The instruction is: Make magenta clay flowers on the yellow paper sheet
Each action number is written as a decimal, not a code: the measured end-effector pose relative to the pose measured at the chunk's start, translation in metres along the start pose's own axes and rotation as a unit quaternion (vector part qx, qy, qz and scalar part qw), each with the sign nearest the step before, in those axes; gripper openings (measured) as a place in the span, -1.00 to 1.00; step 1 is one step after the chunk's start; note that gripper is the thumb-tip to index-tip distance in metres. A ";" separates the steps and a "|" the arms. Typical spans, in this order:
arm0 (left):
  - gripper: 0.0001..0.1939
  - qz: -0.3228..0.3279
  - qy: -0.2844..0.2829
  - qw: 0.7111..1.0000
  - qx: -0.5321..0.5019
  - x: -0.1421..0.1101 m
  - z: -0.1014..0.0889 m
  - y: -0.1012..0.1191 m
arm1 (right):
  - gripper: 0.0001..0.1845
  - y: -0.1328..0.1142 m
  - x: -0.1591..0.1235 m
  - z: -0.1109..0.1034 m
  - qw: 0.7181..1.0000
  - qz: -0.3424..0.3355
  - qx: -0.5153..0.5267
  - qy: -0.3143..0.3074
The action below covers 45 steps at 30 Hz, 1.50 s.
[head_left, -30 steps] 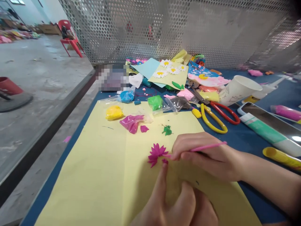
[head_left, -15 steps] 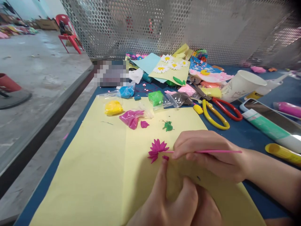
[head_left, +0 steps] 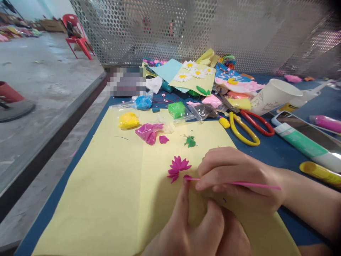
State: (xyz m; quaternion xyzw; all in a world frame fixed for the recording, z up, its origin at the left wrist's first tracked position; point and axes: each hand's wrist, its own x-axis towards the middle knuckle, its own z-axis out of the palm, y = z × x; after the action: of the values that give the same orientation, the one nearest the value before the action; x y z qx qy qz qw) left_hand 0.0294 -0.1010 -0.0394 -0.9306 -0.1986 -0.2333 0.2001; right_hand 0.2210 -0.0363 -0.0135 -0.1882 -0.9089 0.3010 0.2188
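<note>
My right hand [head_left: 234, 176] pinches a thin pink stick [head_left: 255, 185], held like a pen. The stick's tip touches a small piece of magenta clay [head_left: 187, 176] at the end of one outstretched finger of my left hand [head_left: 197, 227]. The other fingers of that hand are curled. Just beyond lies a partly formed magenta clay flower [head_left: 179, 166] with pointed petals, on a yellow sheet [head_left: 106, 199]. Farther up the sheet are a loose magenta clay bit [head_left: 163, 139] and a green clay bit [head_left: 190, 141].
Bagged clay in magenta [head_left: 149, 133], yellow [head_left: 129, 121], green [head_left: 177, 110] and blue [head_left: 144, 102] lies along the sheet's far side. Scissors [head_left: 245, 128], a paper cup [head_left: 275, 96] and a phone [head_left: 311, 135] are at right. A perforated metal panel [head_left: 170, 28] stands behind.
The pink stick's tip has moved from beside the flower down onto the magenta clay on my left fingertip. My right hand has shifted slightly; the left stays in place.
</note>
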 end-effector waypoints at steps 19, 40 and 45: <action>-0.82 -0.007 0.006 1.000 0.001 0.000 0.000 -0.001 | -0.70 0.001 -0.001 0.002 0.995 0.059 0.066 0.040; -0.76 -0.037 0.020 0.999 -0.029 0.000 0.001 0.002 | -0.80 0.003 0.001 0.001 0.998 0.022 0.042 0.029; -0.76 -0.003 0.010 1.000 0.017 0.000 -0.002 0.001 | -0.81 0.002 0.001 0.000 0.998 0.012 0.060 0.023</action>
State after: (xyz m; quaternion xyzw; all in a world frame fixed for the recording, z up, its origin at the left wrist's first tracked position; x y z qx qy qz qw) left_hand 0.0288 -0.1028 -0.0382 -0.9241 -0.2036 -0.2398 0.2169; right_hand 0.2205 -0.0343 -0.0150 -0.1929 -0.8815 0.3530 0.2472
